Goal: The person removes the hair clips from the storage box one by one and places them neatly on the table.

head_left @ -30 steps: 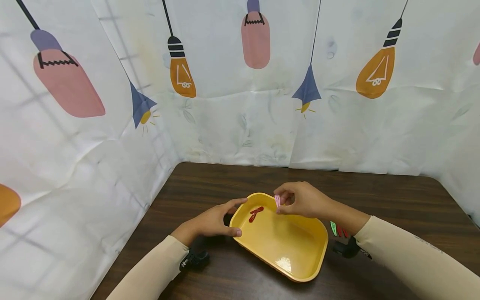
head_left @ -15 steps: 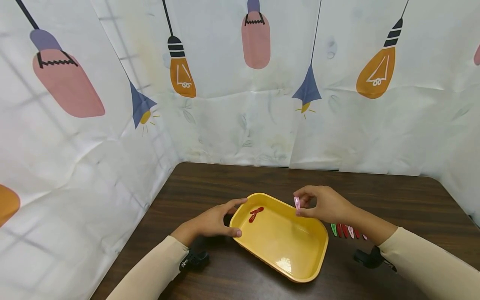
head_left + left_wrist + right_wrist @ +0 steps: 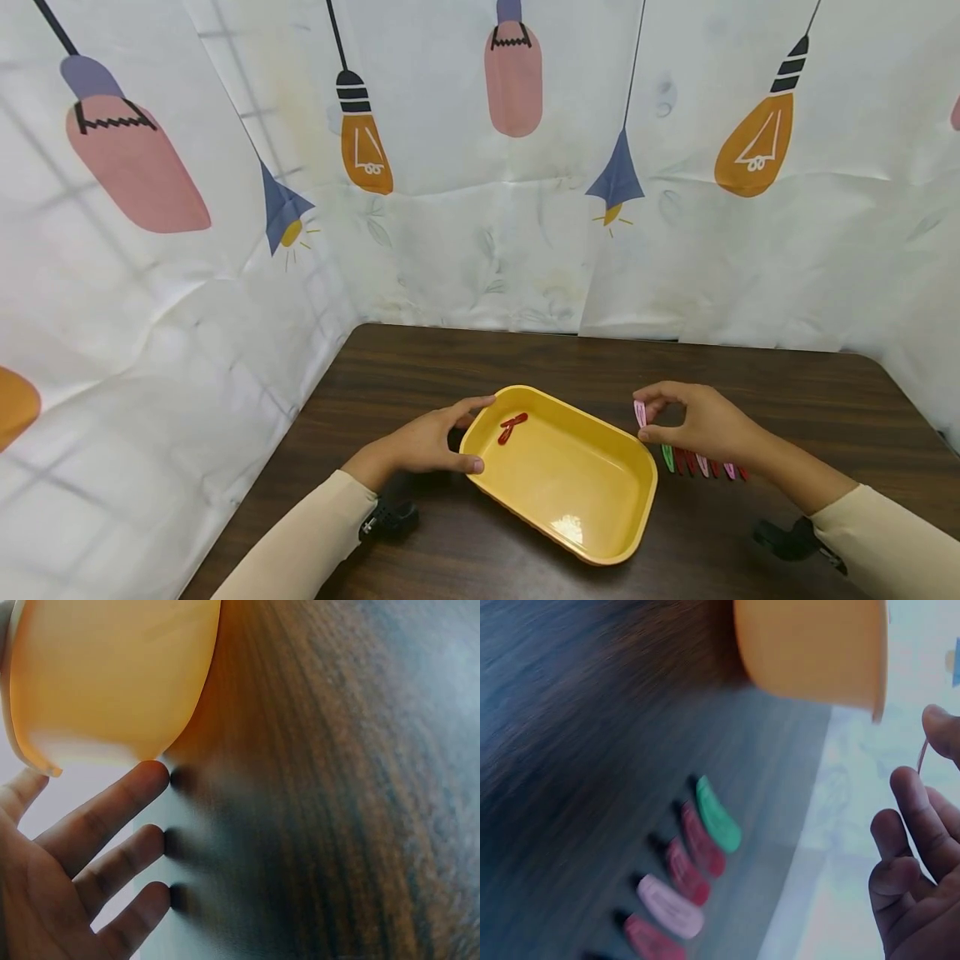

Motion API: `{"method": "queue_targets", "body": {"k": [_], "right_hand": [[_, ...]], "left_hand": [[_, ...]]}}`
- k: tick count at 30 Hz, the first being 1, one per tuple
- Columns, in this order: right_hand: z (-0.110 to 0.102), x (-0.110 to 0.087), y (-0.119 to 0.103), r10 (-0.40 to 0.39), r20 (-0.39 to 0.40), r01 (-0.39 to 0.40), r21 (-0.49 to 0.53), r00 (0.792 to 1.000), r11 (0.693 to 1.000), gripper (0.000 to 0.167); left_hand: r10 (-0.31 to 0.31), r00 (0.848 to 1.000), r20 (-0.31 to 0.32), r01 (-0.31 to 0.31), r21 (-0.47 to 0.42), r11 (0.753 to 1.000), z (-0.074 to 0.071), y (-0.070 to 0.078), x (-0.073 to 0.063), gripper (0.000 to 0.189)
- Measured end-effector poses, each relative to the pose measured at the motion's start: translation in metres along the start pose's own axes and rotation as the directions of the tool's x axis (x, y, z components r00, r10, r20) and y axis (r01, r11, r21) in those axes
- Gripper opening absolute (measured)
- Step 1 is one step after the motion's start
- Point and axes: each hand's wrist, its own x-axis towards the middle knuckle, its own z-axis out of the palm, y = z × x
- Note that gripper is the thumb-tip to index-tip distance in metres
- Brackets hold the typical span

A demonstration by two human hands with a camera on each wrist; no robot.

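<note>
My left hand [image 3: 431,439] spans the left end of a yellow plastic tray [image 3: 558,542], its thumb and a fingertip at the rim. In the left wrist view, the fingers [image 3: 109,814] stretch out straight and spread at the tray's end. Two red snap hair clips [image 3: 513,422] lie crossed inside, near that end. Between thumb and forefinger, my right hand [image 3: 697,421] pinches a pink snap hair clip [image 3: 640,413] upright beside the tray's right corner. Its other fingers [image 3: 907,881] curl loosely.
Right of the tray, a row of snap hair clips lies on the dark wooden table [image 3: 450,358]: a green clip [image 3: 667,458], several red ones and a pale pink clip [image 3: 671,907] among them. A lamp-printed curtain [image 3: 480,250] hangs behind the table.
My right hand has moved right with the pink hair clip, from over the tray to its right corner. The row of clips has come into fuller view. My left hand stays put.
</note>
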Motion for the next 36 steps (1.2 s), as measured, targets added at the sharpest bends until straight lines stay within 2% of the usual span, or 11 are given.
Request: {"method": "queue_targets", "body": {"k": [11, 21, 36], "right_hand": [[-0.009, -0.026, 0.036, 0.034, -0.035, -0.036, -0.047, 0.999, 0.998, 0.055], [-0.020, -0.048, 0.061, 0.073, -0.060, -0.075, -0.027, 0.996, 0.997, 0.055], [-0.026, -0.076, 0.094, 0.085, -0.116, -0.101, -0.144, 0.990, 0.984, 0.052]], "left_hand": [[-0.011, 1.000, -0.004, 0.011, 0.013, 1.000, 0.000, -0.001, 0.001, 0.094], [-0.007, 1.000, -0.003, 0.007, 0.009, 1.000, 0.001, 0.001, 0.001, 0.094], [-0.015, 1.000, 0.000, 0.015, -0.003, 1.000, 0.000, 0.000, 0.001, 0.095]]}}
